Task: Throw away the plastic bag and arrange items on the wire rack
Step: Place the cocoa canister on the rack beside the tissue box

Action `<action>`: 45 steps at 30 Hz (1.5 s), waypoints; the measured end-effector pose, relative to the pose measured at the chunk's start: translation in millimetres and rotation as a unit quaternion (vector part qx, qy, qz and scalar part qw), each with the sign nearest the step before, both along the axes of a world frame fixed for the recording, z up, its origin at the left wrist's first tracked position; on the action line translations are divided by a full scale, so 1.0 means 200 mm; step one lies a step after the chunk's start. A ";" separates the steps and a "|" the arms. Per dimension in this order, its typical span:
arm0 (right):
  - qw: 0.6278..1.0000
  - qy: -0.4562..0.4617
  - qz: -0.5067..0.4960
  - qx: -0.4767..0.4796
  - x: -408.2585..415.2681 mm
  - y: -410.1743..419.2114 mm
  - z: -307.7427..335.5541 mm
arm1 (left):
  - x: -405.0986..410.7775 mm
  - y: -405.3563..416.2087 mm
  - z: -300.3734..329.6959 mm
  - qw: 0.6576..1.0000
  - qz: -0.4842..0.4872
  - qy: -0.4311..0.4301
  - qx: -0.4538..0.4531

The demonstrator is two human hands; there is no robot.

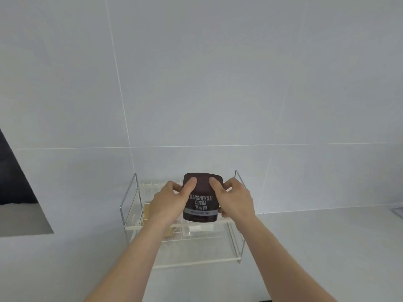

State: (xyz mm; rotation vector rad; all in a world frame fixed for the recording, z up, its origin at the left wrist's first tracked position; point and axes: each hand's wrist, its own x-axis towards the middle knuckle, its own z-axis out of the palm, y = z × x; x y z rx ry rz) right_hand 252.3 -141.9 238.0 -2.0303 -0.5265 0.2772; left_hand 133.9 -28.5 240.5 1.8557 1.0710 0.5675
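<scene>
A dark brown cocoa tub (201, 203) with white lettering is upright at the top tier of the white wire rack (133, 216), which stands on the white counter against the tiled wall. My left hand (169, 202) grips its left side with the thumb on the lid. My right hand (234, 200) grips its right side, thumb also on the lid. Whether the tub rests on the tier or hovers just above it I cannot tell. No plastic bag is in view.
On the rack's lower tier lie a yellowish packet (169, 233) and a pale clear item (196, 228), partly hidden by my left arm. A dark opening (13, 177) is at the far left. A bluish object's corner (398, 210) shows at the right edge.
</scene>
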 end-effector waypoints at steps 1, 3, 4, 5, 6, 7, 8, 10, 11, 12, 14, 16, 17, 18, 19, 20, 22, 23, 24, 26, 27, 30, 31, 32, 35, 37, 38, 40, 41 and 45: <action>1.000 -0.007 0.007 0.006 0.01 0.05 0.06 | 0.01 0.05 0.06 1.000 0.003 -0.005 0.008; 1.000 -0.013 0.020 0.017 0.03 0.16 0.15 | 0.01 0.14 0.15 1.000 0.012 -0.016 0.020; 0.999 -0.013 0.028 0.017 0.03 0.21 0.19 | 0.01 0.18 0.18 0.999 0.017 -0.020 0.023; 0.999 -0.011 0.036 0.014 0.04 0.27 0.22 | 0.01 0.23 0.21 0.999 0.021 -0.024 0.025; 0.999 -0.008 0.044 0.008 0.04 0.32 0.23 | 0.01 0.28 0.22 0.999 0.027 -0.026 0.025; 0.999 -0.006 0.050 0.003 0.04 0.38 0.24 | 0.00 0.32 0.23 0.999 0.032 -0.027 0.026; 0.998 -0.004 0.057 -0.003 0.04 0.43 0.24 | 0.00 0.37 0.22 0.999 0.039 -0.024 0.024; 0.998 0.004 0.069 -0.011 0.04 0.53 0.22 | -0.01 0.45 0.19 0.998 0.050 -0.015 0.019; 0.997 0.010 0.075 -0.014 0.04 0.57 0.20 | -0.01 0.49 0.16 0.998 0.055 -0.008 0.016; 0.996 0.019 0.082 -0.018 0.05 0.61 0.17 | -0.01 0.52 0.13 0.998 0.060 0.002 0.016; 0.994 0.040 0.095 -0.023 0.06 0.69 0.10 | 0.00 0.59 0.05 0.997 0.069 0.019 0.016; 0.992 0.070 0.104 -0.025 0.07 0.76 0.01 | 0.02 0.65 -0.05 0.997 0.077 0.030 0.011; 0.990 0.086 0.107 -0.023 0.08 0.79 -0.03 | 0.03 0.67 -0.09 0.996 0.080 0.033 0.006; 0.988 0.103 0.110 -0.023 0.08 0.81 -0.07 | 0.03 0.70 -0.14 0.996 0.082 0.038 -0.001; 0.986 0.118 0.113 -0.023 0.09 0.84 -0.11 | 0.04 0.71 -0.17 0.996 0.084 0.041 -0.007; 0.984 0.132 0.116 -0.025 0.09 0.87 -0.15 | 0.05 0.72 -0.19 0.995 0.086 0.044 -0.013; 0.981 0.151 0.123 -0.026 0.11 0.93 -0.21 | 0.06 0.75 -0.24 0.995 0.086 0.046 -0.022; 0.979 0.159 0.125 -0.027 0.11 0.95 -0.23 | 0.07 0.77 -0.26 0.995 0.085 0.049 -0.025; 0.978 0.167 0.125 -0.029 0.12 0.98 -0.26 | 0.08 0.79 -0.28 0.995 0.086 0.054 -0.025; 0.976 0.175 0.126 -0.035 0.12 1.02 -0.29 | 0.09 0.81 -0.31 0.994 0.084 0.068 -0.026; 0.976 0.177 0.125 -0.037 0.12 1.03 -0.31 | 0.10 0.83 -0.33 0.993 0.082 0.078 -0.027; 0.975 0.181 0.119 -0.045 0.12 1.06 -0.35 | 0.12 0.85 -0.37 0.991 0.081 0.104 -0.018; 0.976 0.179 0.117 -0.044 0.12 1.07 -0.36 | 0.12 0.86 -0.38 0.991 0.080 0.108 -0.010; 0.976 0.179 0.117 -0.043 0.13 1.07 -0.37 | 0.13 0.87 -0.39 0.991 0.081 0.109 -0.002; 0.976 0.179 0.119 -0.040 0.13 1.09 -0.40 | 0.14 0.87 -0.40 0.990 0.088 0.111 0.018; 0.976 0.180 0.119 -0.036 0.13 1.09 -0.42 | 0.14 0.85 -0.41 0.989 0.097 0.103 0.034; 0.975 0.184 0.117 -0.036 0.13 1.09 -0.42 | 0.14 0.84 -0.41 0.989 0.096 0.101 0.050; 0.974 0.192 0.117 -0.037 0.14 1.07 -0.43 | 0.14 0.81 -0.41 0.985 0.076 0.103 0.115; 0.973 0.195 0.117 -0.038 0.14 1.07 -0.44 | 0.13 0.79 -0.41 0.980 0.062 0.106 0.159; 0.969 0.215 0.118 -0.027 0.14 1.03 -0.43 | 0.10 0.77 -0.43 0.949 -0.041 0.111 0.290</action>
